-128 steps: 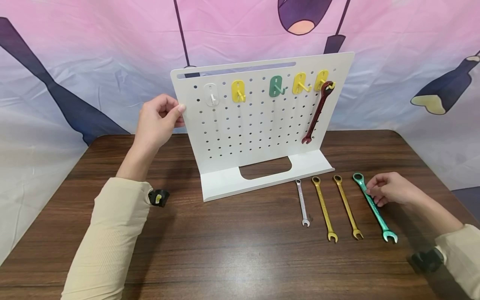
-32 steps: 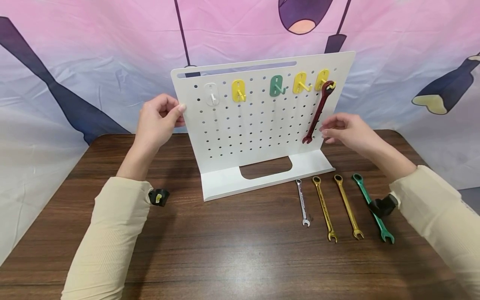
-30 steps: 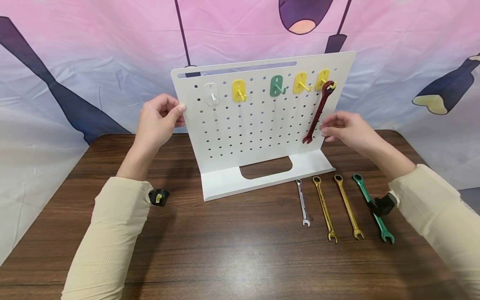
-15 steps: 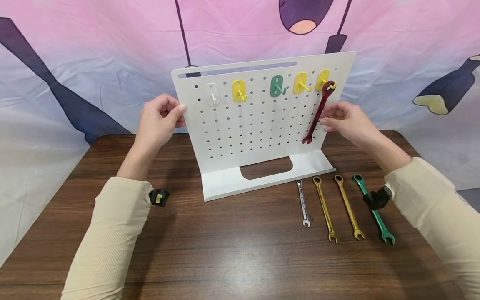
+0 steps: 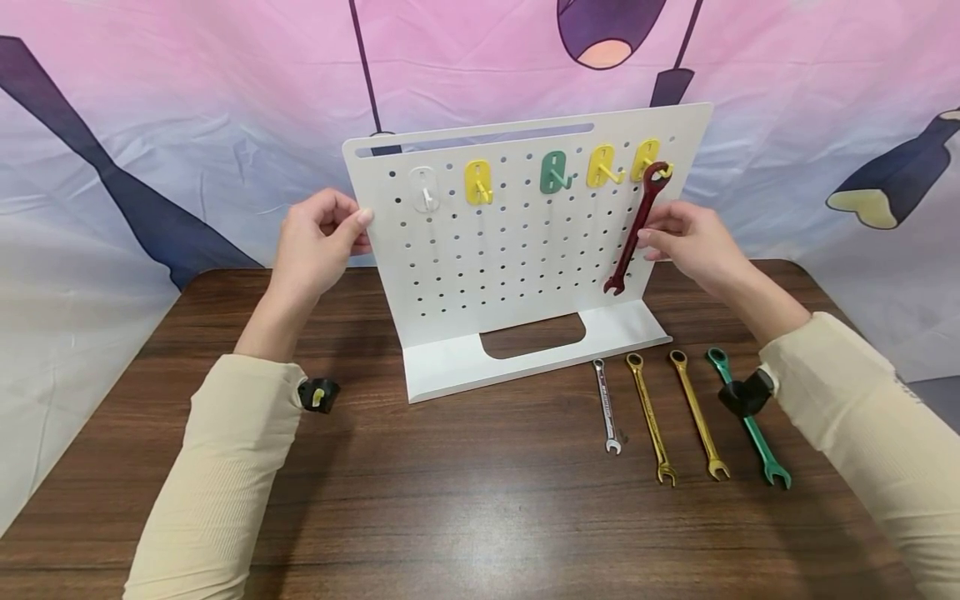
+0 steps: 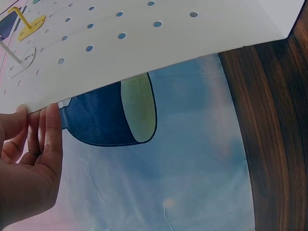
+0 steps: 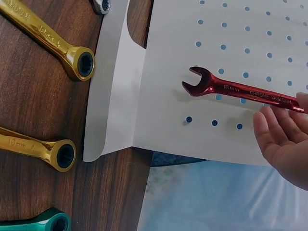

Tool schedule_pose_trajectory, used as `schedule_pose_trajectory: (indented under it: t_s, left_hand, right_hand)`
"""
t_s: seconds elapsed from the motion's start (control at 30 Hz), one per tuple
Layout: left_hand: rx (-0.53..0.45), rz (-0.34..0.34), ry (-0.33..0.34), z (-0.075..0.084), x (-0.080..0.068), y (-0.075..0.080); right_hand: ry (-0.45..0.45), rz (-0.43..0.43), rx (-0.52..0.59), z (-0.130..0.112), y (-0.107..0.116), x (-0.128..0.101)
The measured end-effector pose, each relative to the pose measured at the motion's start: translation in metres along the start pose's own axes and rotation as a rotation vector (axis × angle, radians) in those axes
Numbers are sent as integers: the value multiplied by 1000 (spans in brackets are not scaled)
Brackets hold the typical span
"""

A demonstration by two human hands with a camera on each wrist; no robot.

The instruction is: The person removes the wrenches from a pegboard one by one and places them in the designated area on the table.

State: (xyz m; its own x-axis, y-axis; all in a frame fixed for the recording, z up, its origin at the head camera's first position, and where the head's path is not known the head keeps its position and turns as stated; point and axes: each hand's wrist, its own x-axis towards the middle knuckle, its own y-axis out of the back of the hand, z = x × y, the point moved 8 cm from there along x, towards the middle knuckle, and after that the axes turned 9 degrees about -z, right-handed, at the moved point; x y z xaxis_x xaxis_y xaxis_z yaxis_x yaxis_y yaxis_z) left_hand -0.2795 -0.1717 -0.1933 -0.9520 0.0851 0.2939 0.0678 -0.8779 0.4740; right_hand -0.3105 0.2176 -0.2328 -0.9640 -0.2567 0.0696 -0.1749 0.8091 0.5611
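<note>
A white pegboard (image 5: 442, 327) stands on the table, its left edge pinched between the thumb and fingers of my left hand (image 5: 318, 237). In the left wrist view that hand (image 6: 36, 168) has its thumb on the front face and its fingers behind. A red combination wrench (image 5: 636, 229) hangs by its ring end on the rightmost yellow hook (image 5: 647, 158). My right hand (image 5: 697, 246) pinches the wrench's shaft from the right. In the right wrist view the red wrench (image 7: 240, 90), marked 13mm, has fingers (image 7: 272, 127) under it and the thumb over it, its open end tilted off the board.
On the table before the board lie a silver wrench (image 5: 606, 408), a gold wrench (image 5: 651, 421), a second gold wrench (image 5: 697, 417) and a green wrench (image 5: 759, 437). Further hooks on the board are white (image 5: 424, 190), yellow (image 5: 477, 182), green (image 5: 553, 172) and yellow (image 5: 602, 167).
My right hand has left the green wrench, risen to the board's right side and taken hold of the red wrench. The wrench's lower end has shifted slightly downward. My left hand has stayed put.
</note>
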Motion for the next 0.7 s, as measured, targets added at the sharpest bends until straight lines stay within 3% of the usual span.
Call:
schedule_pose_trajectory:
  t_s: [0.7]
  left_hand:
    - [-23, -3, 0, 0, 0, 0]
  right_hand:
    - [9, 59, 19, 0, 5, -8]
